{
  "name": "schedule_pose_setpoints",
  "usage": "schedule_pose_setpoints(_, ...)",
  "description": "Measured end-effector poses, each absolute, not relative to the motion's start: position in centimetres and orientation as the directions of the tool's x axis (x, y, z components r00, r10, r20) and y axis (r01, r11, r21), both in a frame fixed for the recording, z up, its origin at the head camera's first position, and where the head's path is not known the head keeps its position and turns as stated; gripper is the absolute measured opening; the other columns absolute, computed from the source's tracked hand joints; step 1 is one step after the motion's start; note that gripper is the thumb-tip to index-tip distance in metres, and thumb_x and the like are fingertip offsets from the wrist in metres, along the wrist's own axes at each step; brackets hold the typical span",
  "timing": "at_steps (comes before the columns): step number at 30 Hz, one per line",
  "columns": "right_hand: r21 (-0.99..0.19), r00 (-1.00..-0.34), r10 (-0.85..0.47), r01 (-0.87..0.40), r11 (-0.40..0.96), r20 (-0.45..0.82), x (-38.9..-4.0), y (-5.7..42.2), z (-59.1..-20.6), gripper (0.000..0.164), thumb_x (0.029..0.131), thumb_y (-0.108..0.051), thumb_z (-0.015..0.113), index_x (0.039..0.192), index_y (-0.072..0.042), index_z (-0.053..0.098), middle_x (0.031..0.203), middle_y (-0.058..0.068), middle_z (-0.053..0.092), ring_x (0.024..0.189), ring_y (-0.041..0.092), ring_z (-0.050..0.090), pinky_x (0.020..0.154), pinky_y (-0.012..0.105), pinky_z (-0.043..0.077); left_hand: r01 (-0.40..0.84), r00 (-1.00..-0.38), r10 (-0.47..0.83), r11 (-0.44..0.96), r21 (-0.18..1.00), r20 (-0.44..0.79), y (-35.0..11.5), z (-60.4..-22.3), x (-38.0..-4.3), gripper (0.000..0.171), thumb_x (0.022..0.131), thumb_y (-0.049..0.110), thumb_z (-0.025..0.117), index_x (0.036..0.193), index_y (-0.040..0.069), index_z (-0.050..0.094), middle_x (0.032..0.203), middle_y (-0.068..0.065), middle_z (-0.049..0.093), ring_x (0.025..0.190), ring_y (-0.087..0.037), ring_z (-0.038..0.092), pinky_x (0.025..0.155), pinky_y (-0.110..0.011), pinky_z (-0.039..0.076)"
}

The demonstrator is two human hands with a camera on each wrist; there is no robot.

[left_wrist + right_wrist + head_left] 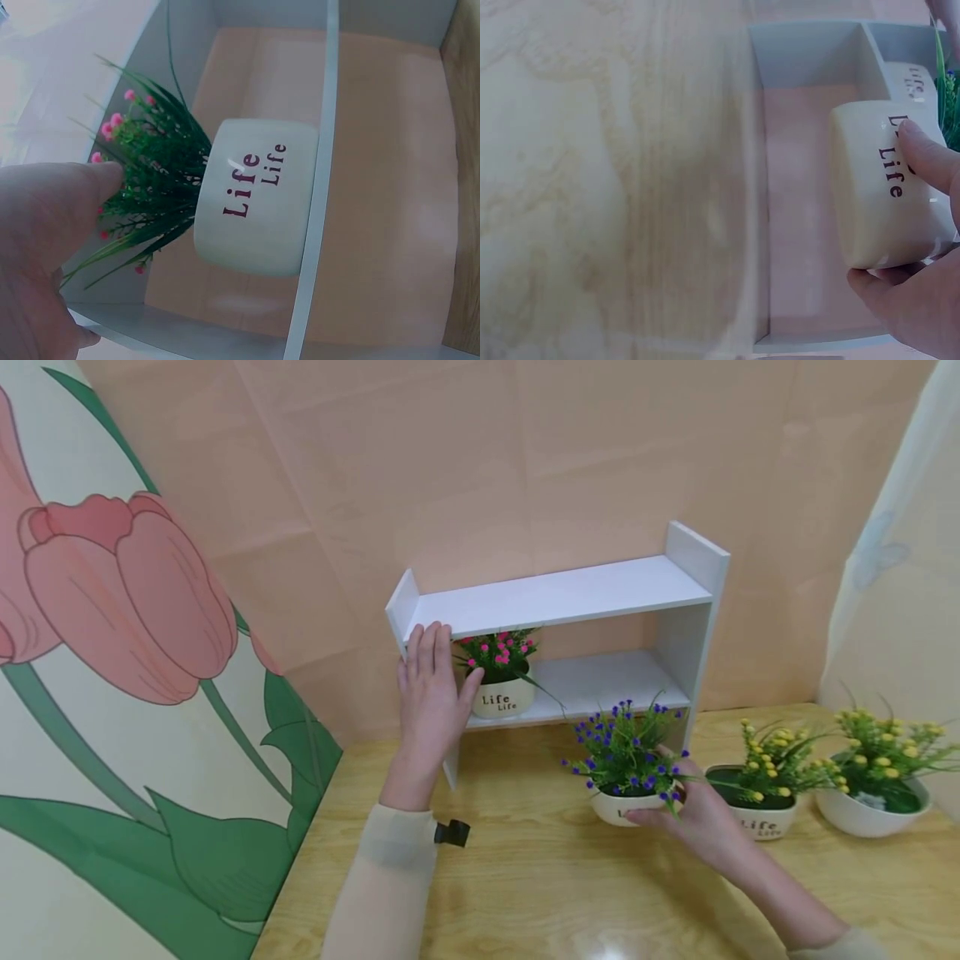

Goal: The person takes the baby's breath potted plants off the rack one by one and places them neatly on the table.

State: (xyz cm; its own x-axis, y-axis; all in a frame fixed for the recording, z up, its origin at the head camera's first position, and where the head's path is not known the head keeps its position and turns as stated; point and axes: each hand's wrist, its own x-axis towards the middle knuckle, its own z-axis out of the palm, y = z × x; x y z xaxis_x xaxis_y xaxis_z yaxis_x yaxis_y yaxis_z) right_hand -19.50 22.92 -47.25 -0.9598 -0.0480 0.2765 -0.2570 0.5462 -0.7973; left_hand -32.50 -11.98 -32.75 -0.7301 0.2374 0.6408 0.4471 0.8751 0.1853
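Observation:
My right hand grips a cream oval flowerpot lettered "Life", with small blue-purple flowers. In the right wrist view its thumb lies across the lettering of the pot and fingers go underneath. The pot is in front of the right half of a white two-tier shelf. My left hand touches the shelf's upper left corner, fingers extended and thumb apart. Beside that thumb, a pink-flowered pot stands at the left of the lower tier; the left wrist view shows its whole "Life" side.
Two yellow-flowered pots, an oval one and a round white bowl, stand on the wooden table at the right. A peach cloth backdrop hangs behind the shelf. A tulip-printed panel borders the left side.

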Motion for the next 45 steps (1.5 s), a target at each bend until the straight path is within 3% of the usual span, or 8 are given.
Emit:
schedule_pose_setpoints(14,-0.786,-0.963,-0.026,-0.235,0.571,0.269,-20.3,23.3,-49.6,0.11,0.083,-0.031,0.099,0.166,0.006,0.038,0.172,0.037,0.029,0.147,0.066,0.04,0.11,0.066,0.045,0.447,-0.729,0.239,0.876,0.182,0.641,-12.0,-32.8,-32.7,0.081,0.112,0.046,0.064,0.172,0.007,0.023,0.177,-0.013,0.024,0.169,-0.033,0.006,0.13,-0.069,0.017)
schedule_pose_setpoints(19,-0.766,-0.961,-0.013,-0.229,0.601,0.277,-20.5,23.3,-50.3,0.116,0.081,-0.036,0.1,0.169,0.003,0.034,0.168,0.038,0.035,0.142,0.065,0.046,0.11,0.072,0.046,0.446,-0.73,0.239,0.876,0.181,0.64,-12.0,-32.8,-32.7,0.081,0.112,0.046,0.063,0.172,0.007,0.023,0.177,-0.012,0.023,0.169,-0.033,0.005,0.131,-0.069,0.017)
schedule_pose_setpoints(26,-0.741,-0.939,-0.021,-0.284,0.608,0.342,-20.7,23.5,-50.8,0.107,0.079,-0.032,0.101,0.165,-0.003,0.045,0.161,0.034,0.048,0.139,0.061,0.053,0.109,0.072,0.045,0.446,-0.729,0.24,0.877,0.179,0.641,-11.9,-32.7,-32.6,0.082,0.112,0.046,0.064,0.172,0.007,0.023,0.177,-0.012,0.024,0.169,-0.033,0.005,0.131,-0.069,0.017)
schedule_pose_setpoints(37,-0.763,-0.96,-0.014,-0.23,0.604,0.279,-20.8,23.7,-51.2,0.112,0.08,-0.032,0.101,0.164,0.009,0.038,0.167,0.039,0.036,0.143,0.066,0.043,0.113,0.076,0.04,0.439,-0.74,0.233,0.878,0.191,0.631,-11.9,-32.6,-32.6,0.082,0.112,0.046,0.063,0.172,0.007,0.023,0.178,-0.012,0.022,0.169,-0.033,0.004,0.131,-0.068,0.015)
schedule_pose_setpoints(39,-0.757,-0.961,-0.009,-0.223,0.614,0.276,-20.8,23.7,-51.3,0.114,0.079,-0.033,0.101,0.165,0.008,0.037,0.162,0.039,0.043,0.13,0.061,0.059,0.108,0.069,0.05,0.438,-0.743,0.231,0.878,0.194,0.629,-11.9,-32.6,-32.6,0.082,0.112,0.046,0.063,0.172,0.007,0.023,0.178,-0.012,0.022,0.169,-0.032,0.004,0.131,-0.067,0.015)
schedule_pose_setpoints(41,-0.768,-0.967,-0.002,-0.203,0.607,0.254,-20.8,23.7,-51.4,0.118,0.079,-0.031,0.102,0.167,0.008,0.033,0.152,0.038,0.052,0.101,0.049,0.072,0.091,0.056,0.062,0.438,-0.744,0.231,0.877,0.196,0.627,-11.9,-32.6,-32.5,0.081,0.112,0.046,0.063,0.172,0.008,0.023,0.178,-0.012,0.022,0.169,-0.032,0.003,0.131,-0.067,0.014)
schedule_pose_setpoints(43,-0.785,-0.976,0.009,-0.17,0.596,0.218,-20.7,23.6,-51.4,0.123,0.078,-0.03,0.102,0.169,0.008,0.028,0.135,0.035,0.059,0.073,0.033,0.07,0.069,0.043,0.063,0.438,-0.744,0.231,0.878,0.196,0.627,-11.9,-32.7,-32.6,0.081,0.112,0.046,0.063,0.172,0.008,0.023,0.178,-0.012,0.022,0.169,-0.033,0.004,0.131,-0.067,0.015)
schedule_pose_setpoints(45,-0.804,-0.98,0.009,-0.159,0.573,0.2,-20.7,23.7,-51.5,0.124,0.078,-0.028,0.102,0.169,0.008,0.026,0.127,0.03,0.06,0.058,0.024,0.06,0.055,0.034,0.055,0.437,-0.742,0.231,0.878,0.193,0.629,-11.9,-32.7,-32.6,0.081,0.112,0.046,0.063,0.172,0.007,0.023,0.177,-0.012,0.022,0.169,-0.033,0.004,0.131,-0.068,0.015)
